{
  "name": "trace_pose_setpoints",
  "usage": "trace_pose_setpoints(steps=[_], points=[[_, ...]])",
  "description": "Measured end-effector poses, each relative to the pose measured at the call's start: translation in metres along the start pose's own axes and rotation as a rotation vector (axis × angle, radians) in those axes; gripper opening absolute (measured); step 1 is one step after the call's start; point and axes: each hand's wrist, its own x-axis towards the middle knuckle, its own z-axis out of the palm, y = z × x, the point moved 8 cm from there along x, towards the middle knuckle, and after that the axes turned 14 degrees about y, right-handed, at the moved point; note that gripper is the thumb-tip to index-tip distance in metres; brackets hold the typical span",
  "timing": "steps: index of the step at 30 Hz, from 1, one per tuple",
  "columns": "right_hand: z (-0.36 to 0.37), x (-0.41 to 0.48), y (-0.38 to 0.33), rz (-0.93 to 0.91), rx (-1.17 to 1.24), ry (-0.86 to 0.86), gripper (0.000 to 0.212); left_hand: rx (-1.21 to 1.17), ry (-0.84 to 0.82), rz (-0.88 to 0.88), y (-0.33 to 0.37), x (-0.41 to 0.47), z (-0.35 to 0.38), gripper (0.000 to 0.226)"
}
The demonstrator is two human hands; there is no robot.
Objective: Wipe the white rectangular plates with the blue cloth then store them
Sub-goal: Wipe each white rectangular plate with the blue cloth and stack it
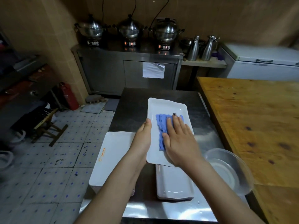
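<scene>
Wiping comes now. My left hand (144, 135) grips the left rim of the white plate (163, 107), over the middle of the table (134, 102). My right hand (179, 139) lies flat, fingers (169, 125) straight, pressing the blue cloth (161, 126) on it. I should press softly, reach every corner, and keep the plate level above the stack (174, 183) by the front edge.

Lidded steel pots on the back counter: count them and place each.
3, in a row on the steel counter: left pot, middle pot, right pot. None seems hidden.
</scene>
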Motion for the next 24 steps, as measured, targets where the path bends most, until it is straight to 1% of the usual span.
trace_pose_setpoints(steps=[2,3,5,6,7,10,13,15,17,18,20,21,24], points=[[0.003,-0.003,-0.011,-0.050,0.076,-0.025,0.056,0.014,-0.008,0.017,0.001,0.000,0.002,0.041],[0.004,0.002,-0.016,-0.092,0.092,-0.023,0.058,0.036,-0.008,0.036,0.001,-0.001,0.003,0.043],[0.000,0.017,-0.021,-0.181,0.093,0.012,0.071,0.067,-0.028,0.078,0.002,-0.005,0.008,0.044],[-0.002,0.027,-0.019,-0.198,0.080,0.026,0.074,0.069,-0.048,0.086,0.001,-0.007,0.012,0.044],[-0.004,0.036,-0.013,-0.199,0.055,0.036,0.071,0.067,-0.062,0.089,-0.001,-0.008,0.015,0.042],[-0.005,0.053,0.014,-0.149,-0.095,0.036,0.054,0.076,-0.067,0.085,-0.001,-0.010,0.016,0.037],[-0.006,0.055,0.041,-0.029,-0.173,-0.008,0.053,0.053,-0.046,0.087,0.002,-0.009,0.011,0.032],[-0.012,0.052,0.052,0.048,-0.164,0.006,0.054,0.040,-0.046,0.107,0.008,-0.009,0.008,0.029],[-0.018,0.041,0.050,0.086,-0.127,0.028,0.055,0.020,-0.037,0.124,0.015,-0.007,0.004,0.026],[-0.018,0.032,0.043,0.068,-0.108,0.028,0.056,0.007,-0.017,0.133,0.019,-0.004,0.001,0.025],[-0.013,0.008,0.021,-0.030,-0.099,0.056,0.062,-0.012,0.021,0.143,0.025,0.003,-0.007,0.025],[-0.008,-0.001,0.016,-0.051,-0.085,0.031,0.064,-0.015,0.033,0.142,0.026,0.005,-0.010,0.026],[-0.008,0.001,0.017,-0.056,-0.066,0.007,0.061,-0.016,0.029,0.111,0.019,0.001,-0.010,0.027]])
